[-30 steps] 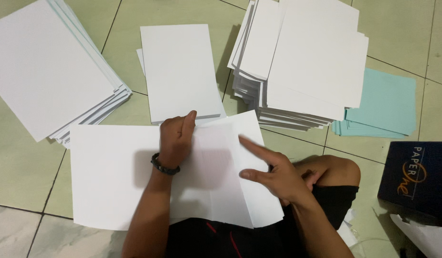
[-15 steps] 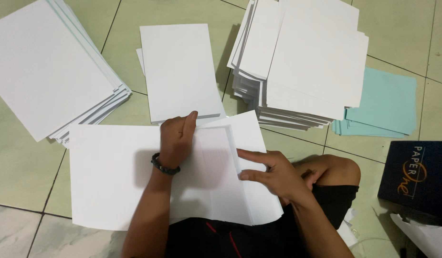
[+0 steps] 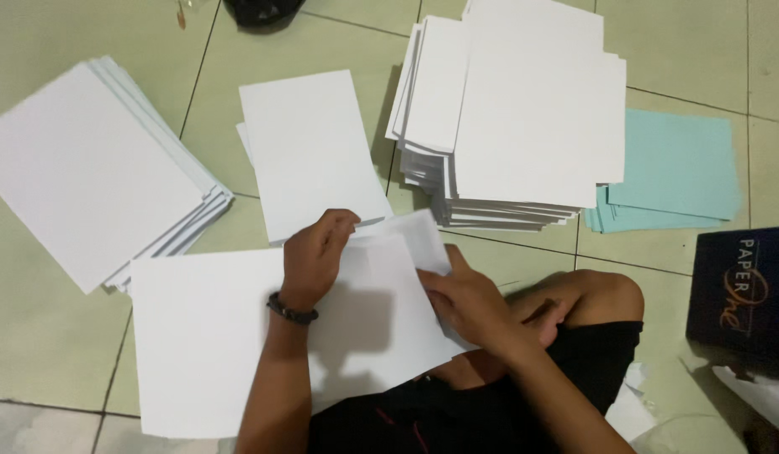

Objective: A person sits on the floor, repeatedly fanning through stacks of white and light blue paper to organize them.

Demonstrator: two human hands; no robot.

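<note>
folded further over since a moment ago, right flap of the large white sheet (image 3: 204,336) on the tiled floor (image 3: 36,353), with the right hand (image 3: 469,303) slid in from its earlier pointing pose to pinch the flap's edge. left hand (image 3: 315,252), black wristband (image 3: 292,312) on, curled fingertips down on the sheet's top edge. beyond: small white stack (image 3: 310,151), tall white stack (image 3: 524,118), fanned stack (image 3: 87,168) at left, teal sheets (image 3: 684,168), dark box (image 3: 743,286).

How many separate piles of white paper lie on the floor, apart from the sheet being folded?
3: a fanned pile at far left, a small pile above the left hand, a tall stack beside the light blue sheets. More may lie outside the view.
</note>
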